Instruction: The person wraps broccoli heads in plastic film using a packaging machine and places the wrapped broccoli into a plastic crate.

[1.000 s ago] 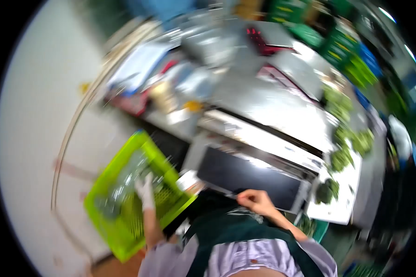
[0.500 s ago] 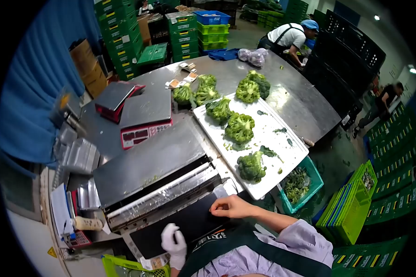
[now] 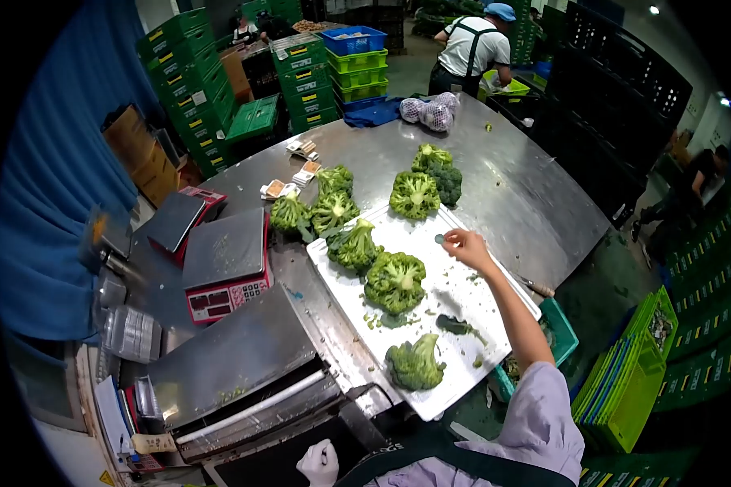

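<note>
Over the right edge of a white cutting board [image 3: 463, 296], my bare right hand [image 3: 466, 249] pinches a small leaf piece [image 3: 439, 239] at its fingertips. My left hand [image 3: 320, 463], in a white glove, is curled closed low down by the black front of the wrapping machine [image 3: 231, 353]; nothing shows in it. Broccoli heads [image 3: 395, 282] sit on the board, one of them a separate head [image 3: 415, 363] near its front corner. A longer dark leaf [image 3: 460, 327] and green crumbs lie between them. More broccoli [image 3: 335, 209] rests on the metal table past the board.
Two red scales [image 3: 226, 250] stand left on the metal table [image 3: 528, 195]. A knife handle [image 3: 538, 287] juts out beside the board, above a teal crate [image 3: 562, 333]. Netted produce bags [image 3: 437, 114] lie at the back. A co-worker [image 3: 473, 49] bends over a crate beyond.
My right hand has reached forward from the machine to the board and now pinches a leaf piece. My left hand has curled tighter. The view has shifted, and the co-worker has changed posture.
</note>
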A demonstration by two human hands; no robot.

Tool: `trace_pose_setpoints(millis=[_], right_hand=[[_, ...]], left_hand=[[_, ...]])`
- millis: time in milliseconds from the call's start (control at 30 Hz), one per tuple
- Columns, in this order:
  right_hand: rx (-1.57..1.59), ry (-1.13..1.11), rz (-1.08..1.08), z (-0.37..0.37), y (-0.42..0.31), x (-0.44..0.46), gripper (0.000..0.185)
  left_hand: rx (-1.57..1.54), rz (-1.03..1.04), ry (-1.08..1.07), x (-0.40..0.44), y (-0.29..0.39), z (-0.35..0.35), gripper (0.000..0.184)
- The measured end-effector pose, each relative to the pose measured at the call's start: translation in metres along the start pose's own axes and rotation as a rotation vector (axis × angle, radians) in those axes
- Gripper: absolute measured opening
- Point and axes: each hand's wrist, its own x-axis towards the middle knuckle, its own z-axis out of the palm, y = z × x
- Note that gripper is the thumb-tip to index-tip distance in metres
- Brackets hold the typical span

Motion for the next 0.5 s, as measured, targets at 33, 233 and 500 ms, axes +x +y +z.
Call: trace_pose_setpoints(millis=[33, 233, 500], right_hand=[[-0.024, 0.054, 0.0, -0.007, 0.025, 0.032, 0.031], [-0.299, 0.331, 0.101, -0.034, 0.094, 0.171, 0.052], [-0.271, 0.338, 0.171, -0.015, 0.139, 0.25, 0.079]], left_hand=[[0.068, -0.027, -0.055, -0.003, -0.003, 0.001, 0.009], [0.5, -0.319, -0.52, -0.026, -0.028, 0.009, 0.023], [0.659, -0.382, -0.437, -0.052, -0.064, 0.027, 0.017]])
